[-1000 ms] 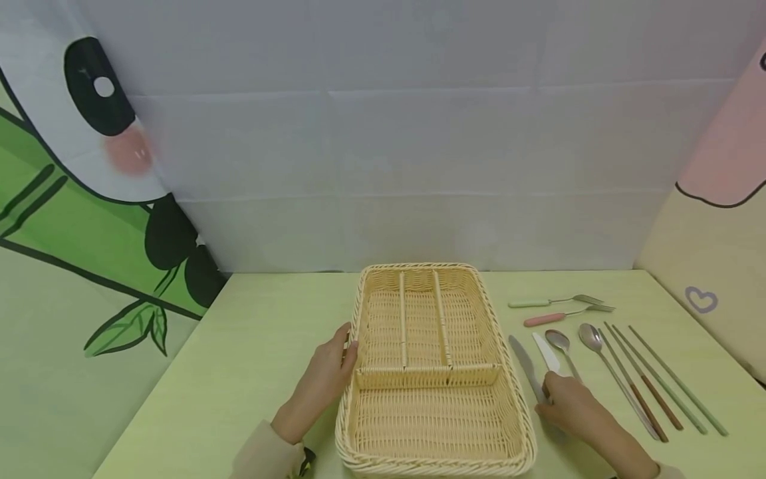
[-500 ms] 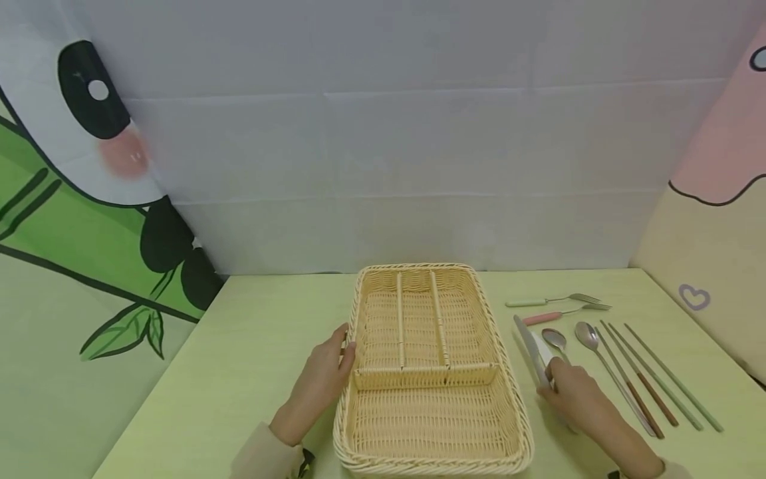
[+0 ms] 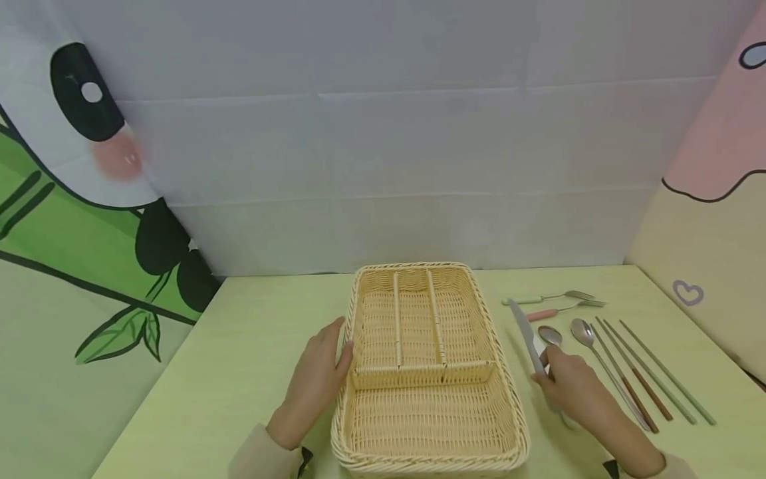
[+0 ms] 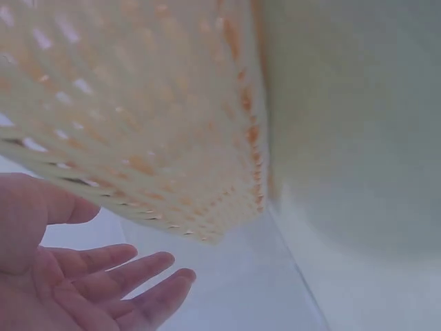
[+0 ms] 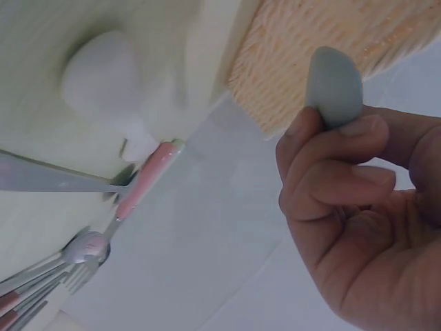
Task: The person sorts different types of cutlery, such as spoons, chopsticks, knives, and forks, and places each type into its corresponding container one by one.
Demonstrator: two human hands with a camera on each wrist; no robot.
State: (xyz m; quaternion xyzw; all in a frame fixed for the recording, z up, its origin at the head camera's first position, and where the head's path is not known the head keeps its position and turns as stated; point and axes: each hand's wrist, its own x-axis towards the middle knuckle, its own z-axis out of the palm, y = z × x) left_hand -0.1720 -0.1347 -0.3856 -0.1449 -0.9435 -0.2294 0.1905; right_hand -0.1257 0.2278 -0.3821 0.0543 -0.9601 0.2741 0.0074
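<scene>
My right hand (image 3: 576,389) pinches a silver table knife (image 3: 524,328) between thumb and fingers, its blade pointing up and away, just right of the wicker basket (image 3: 492,364). In the right wrist view only a pale rounded end of the knife (image 5: 334,86) shows above the curled fingers. A white-bladed knife (image 3: 539,346) lies behind the held one, partly hidden by the hand. At the basket's left side, my left hand (image 3: 317,376) rests against the rim. Its fingers look fairly straight beside the woven wall (image 4: 151,131) in the left wrist view.
Two forks, one green-handled (image 3: 529,301) and one pink-handled (image 3: 541,314), lie at the back right. A short spoon (image 3: 550,334), a long spoon (image 3: 582,330) and several chopsticks (image 3: 643,352) lie right of them. Dividers (image 3: 419,376) split the basket. Cloth walls surround the table.
My right hand has lifted the table knife and moved it slightly up and away, so its blade now overlaps the green fork's handle. My left hand stays at the basket. The view shifts slightly.
</scene>
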